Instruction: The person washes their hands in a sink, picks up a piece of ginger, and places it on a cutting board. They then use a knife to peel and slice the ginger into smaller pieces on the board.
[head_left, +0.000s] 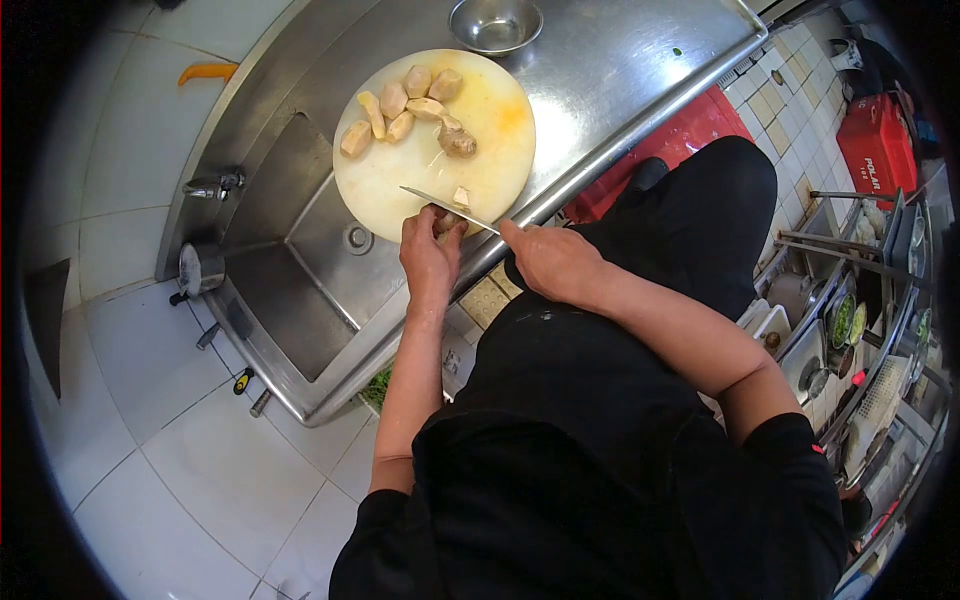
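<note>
Near the front edge of the round white cutting board [365,190], my left hand [430,260] has its fingers closed around a small brownish root piece [445,224], partly hidden by them. My right hand [560,262] grips a knife [450,208], its handle covered by the fist. The blade points left, across the top of the held piece. A pale cut chunk [461,197] stands just beyond the blade. Farther back on the board lie several peeled pale root pieces [393,99] and a knobbly, partly brown one [457,140] resembling ginger.
The board bridges a steel sink [300,245] and its drainboard [600,80]. A metal bowl [495,25] stands behind it. A tap [212,187] and a metal pot [200,268] are at left. A red crate [875,145] and loaded shelving [860,310] stand at right.
</note>
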